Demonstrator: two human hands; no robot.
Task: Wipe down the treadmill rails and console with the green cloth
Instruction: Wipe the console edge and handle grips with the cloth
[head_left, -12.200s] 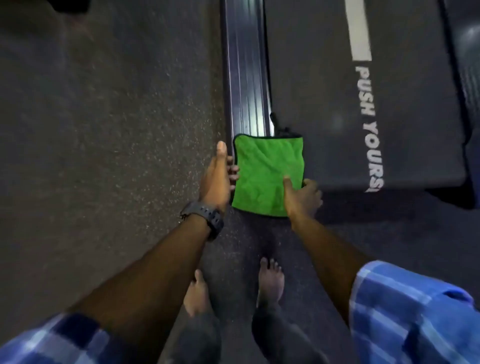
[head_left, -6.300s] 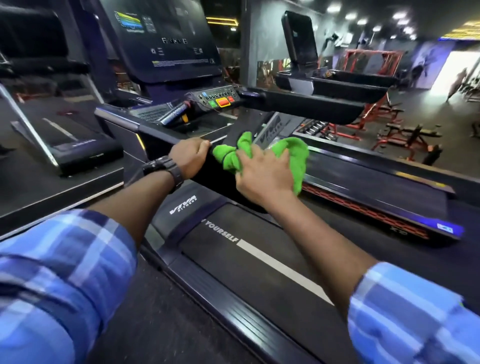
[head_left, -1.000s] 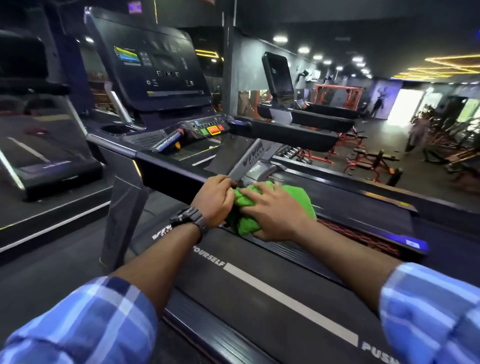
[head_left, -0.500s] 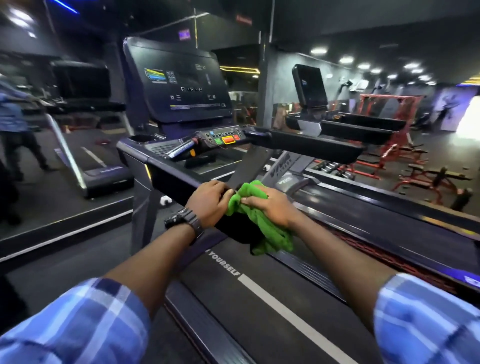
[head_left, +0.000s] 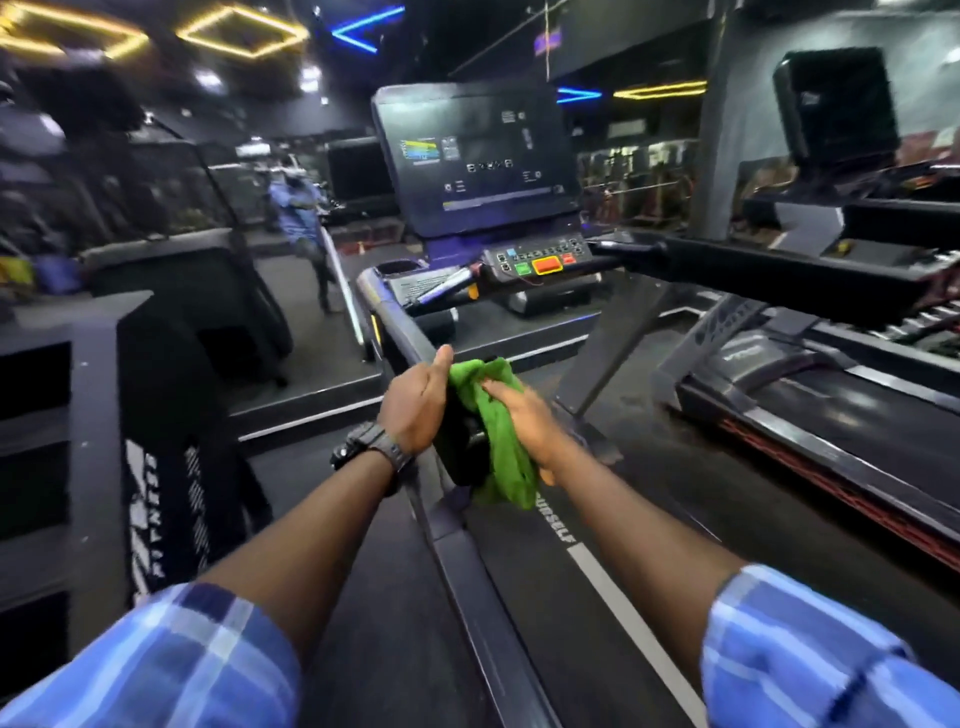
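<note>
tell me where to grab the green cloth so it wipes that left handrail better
Grip the bunched upper part of the green cloth from the right, wrapping it over the left handrail. Its lower end hangs loose, so holding there would likely only flap.

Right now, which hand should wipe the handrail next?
The right hand, probably: it holds the green cloth against the handrail. The left hand only grips the rail.

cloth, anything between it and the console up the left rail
Nothing visible. The cloth is bunched in both hands on the left rail, and the rail's top runs bare up to the console.
</note>
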